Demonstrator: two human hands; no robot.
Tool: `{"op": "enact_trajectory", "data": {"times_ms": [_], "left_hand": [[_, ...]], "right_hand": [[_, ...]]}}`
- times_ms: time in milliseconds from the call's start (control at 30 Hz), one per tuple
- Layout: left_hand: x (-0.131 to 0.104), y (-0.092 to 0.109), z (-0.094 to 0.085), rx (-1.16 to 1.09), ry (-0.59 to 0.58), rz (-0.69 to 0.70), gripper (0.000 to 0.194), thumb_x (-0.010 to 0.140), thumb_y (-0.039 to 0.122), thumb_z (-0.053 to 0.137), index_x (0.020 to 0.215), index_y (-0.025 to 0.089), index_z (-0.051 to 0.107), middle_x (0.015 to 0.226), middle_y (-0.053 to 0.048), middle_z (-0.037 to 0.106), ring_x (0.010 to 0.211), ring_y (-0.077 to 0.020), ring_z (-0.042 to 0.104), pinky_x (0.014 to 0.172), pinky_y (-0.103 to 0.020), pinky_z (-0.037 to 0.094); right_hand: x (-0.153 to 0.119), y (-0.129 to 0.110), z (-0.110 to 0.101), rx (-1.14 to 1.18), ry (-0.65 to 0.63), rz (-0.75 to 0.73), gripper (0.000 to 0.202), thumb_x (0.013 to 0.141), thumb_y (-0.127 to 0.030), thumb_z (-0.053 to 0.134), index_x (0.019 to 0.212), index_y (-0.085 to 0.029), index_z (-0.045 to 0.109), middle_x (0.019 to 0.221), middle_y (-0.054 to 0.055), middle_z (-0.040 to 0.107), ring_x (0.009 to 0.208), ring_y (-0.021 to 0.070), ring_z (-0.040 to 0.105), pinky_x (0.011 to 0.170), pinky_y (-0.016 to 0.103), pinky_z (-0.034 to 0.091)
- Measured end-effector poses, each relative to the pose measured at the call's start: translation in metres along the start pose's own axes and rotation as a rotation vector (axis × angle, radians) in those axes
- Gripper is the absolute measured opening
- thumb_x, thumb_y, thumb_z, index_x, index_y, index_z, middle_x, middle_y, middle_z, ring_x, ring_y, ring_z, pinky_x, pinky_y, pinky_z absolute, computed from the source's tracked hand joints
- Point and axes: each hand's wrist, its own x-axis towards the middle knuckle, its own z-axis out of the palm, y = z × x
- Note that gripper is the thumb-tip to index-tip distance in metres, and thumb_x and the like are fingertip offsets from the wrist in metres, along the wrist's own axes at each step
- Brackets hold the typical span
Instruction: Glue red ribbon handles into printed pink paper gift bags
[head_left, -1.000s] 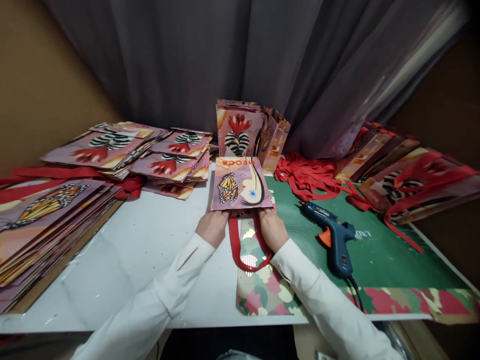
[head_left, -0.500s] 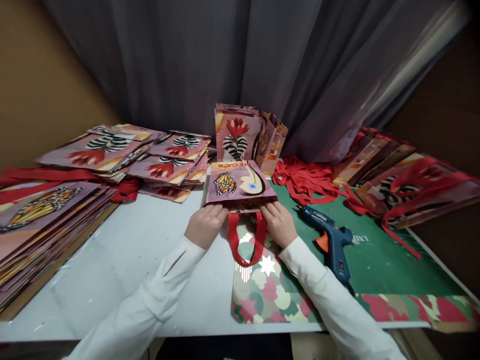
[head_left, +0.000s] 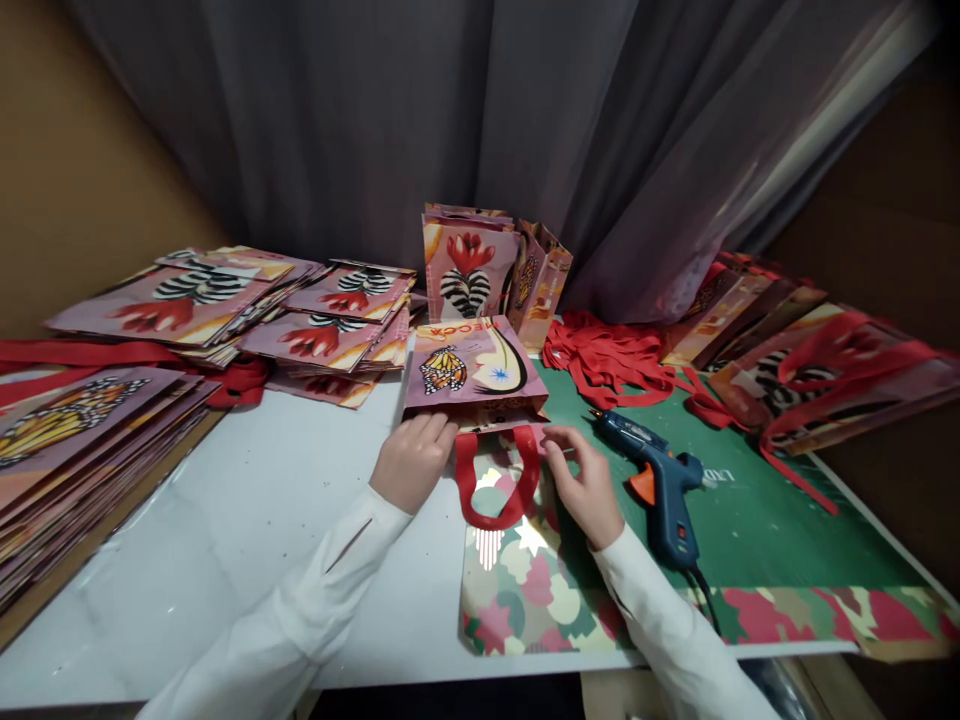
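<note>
In the head view a paper gift bag (head_left: 478, 372) with a butterfly and a face print lies flat, its mouth facing me. A red ribbon handle (head_left: 466, 488) loops out of the mouth towards me. My left hand (head_left: 415, 460) is closed at the left corner of the mouth, its fingertips partly hidden against the paper. Beside the handle's right end is my right hand (head_left: 589, 488), thumb and forefinger parted, their tips close to the ribbon and the bag's edge. Whether those tips touch the paper I cannot tell.
A blue glue gun (head_left: 667, 490) lies on the green mat (head_left: 780, 520), right of my right hand. Behind it is a heap of red ribbons (head_left: 607, 355). Flat bags (head_left: 180, 300) are stacked at left; standing bags (head_left: 469, 265) are at the back, others (head_left: 817, 370) at right.
My right hand has come off the bag's right corner, moving slightly right and towards me, and its fingers have parted. My left hand stays at the left corner.
</note>
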Motion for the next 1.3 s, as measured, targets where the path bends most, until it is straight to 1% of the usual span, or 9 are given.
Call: {"op": "enact_trajectory", "data": {"times_ms": [100,233,500,600,667,767,933,1100,1300], "left_hand": [[-0.001,0.002,0.0,0.009,0.049,0.004,0.02,0.09,0.012,0.047,0.095,0.016,0.067,0.084,-0.008,0.064,0.077,-0.0218,0.056,0.067,-0.034,0.042],[-0.001,0.003,0.0,0.03,0.144,0.013,0.017,0.089,0.012,0.05,0.096,0.015,0.066,0.08,-0.006,0.064,0.072,-0.0214,0.054,0.064,-0.034,0.041],[0.0,0.004,-0.005,0.022,0.216,0.039,0.014,0.086,0.01,0.053,0.079,0.018,0.062,0.075,-0.004,0.062,0.069,-0.0194,0.053,0.063,-0.033,0.039],[0.0,0.003,-0.004,0.006,0.21,0.057,0.014,0.085,0.009,0.053,0.079,0.018,0.062,0.073,-0.003,0.062,0.069,-0.0196,0.053,0.064,-0.033,0.039],[0.0,0.002,-0.004,-0.008,0.208,0.069,0.011,0.083,0.01,0.054,0.08,0.018,0.062,0.074,-0.004,0.062,0.069,-0.0203,0.054,0.064,-0.033,0.04],[0.0,0.0,-0.004,-0.031,0.207,0.084,0.009,0.08,0.011,0.055,0.08,0.017,0.062,0.073,-0.004,0.062,0.068,-0.0211,0.053,0.062,-0.034,0.041],[0.0,-0.001,-0.006,-0.081,0.23,0.104,0.016,0.077,0.008,0.054,0.088,0.016,0.062,0.077,-0.005,0.063,0.068,-0.0212,0.054,0.062,-0.034,0.041],[0.0,-0.001,-0.011,-0.172,0.296,0.11,0.012,0.082,0.008,0.051,0.081,0.017,0.059,0.08,-0.005,0.066,0.074,-0.0195,0.056,0.065,-0.033,0.041],[-0.002,-0.004,-0.011,-0.282,0.336,0.114,0.018,0.087,0.009,0.047,0.077,0.018,0.058,0.075,-0.003,0.064,0.072,-0.0168,0.055,0.065,-0.031,0.043]], "right_hand": [[0.003,-0.001,0.017,0.237,-0.033,0.214,0.028,0.082,-0.045,0.062,0.09,-0.018,0.06,0.078,0.004,0.067,0.067,0.0171,0.06,0.062,0.028,0.049],[0.008,-0.001,0.03,0.273,-0.044,0.218,0.031,0.08,-0.049,0.062,0.072,-0.019,0.057,0.063,0.0,0.061,0.057,0.0142,0.054,0.055,0.025,0.043],[0.008,0.009,0.014,0.174,-0.093,0.222,0.04,0.09,-0.048,0.046,0.085,-0.017,0.07,0.065,0.003,0.066,0.055,0.0177,0.059,0.054,0.029,0.045],[0.008,0.02,-0.007,0.023,-0.022,0.233,0.033,0.089,-0.034,0.045,0.104,-0.015,0.068,0.079,0.008,0.071,0.062,0.0214,0.062,0.063,0.035,0.048],[0.008,0.023,-0.021,-0.229,0.058,0.128,0.035,0.085,-0.02,0.045,0.113,-0.014,0.065,0.097,0.014,0.071,0.081,0.0261,0.064,0.076,0.041,0.047],[0.004,0.017,-0.031,-0.574,0.104,-0.221,0.032,0.083,-0.012,0.045,0.107,-0.015,0.066,0.106,0.014,0.067,0.097,0.0263,0.06,0.085,0.041,0.044],[-0.003,0.005,-0.017,-0.881,0.043,-0.749,0.036,0.09,-0.009,0.045,0.12,-0.017,0.064,0.115,0.009,0.068,0.11,0.0216,0.054,0.1,0.038,0.03],[0.0,0.01,0.007,-1.078,0.123,-0.877,0.041,0.092,-0.012,0.042,0.127,-0.023,0.061,0.13,0.002,0.063,0.126,0.0193,0.041,0.108,0.039,0.014],[0.018,0.012,0.022,-0.924,0.235,-0.923,0.029,0.089,-0.012,0.049,0.103,-0.026,0.071,0.093,0.002,0.072,0.118,0.0196,0.049,0.105,0.038,0.014]]}}
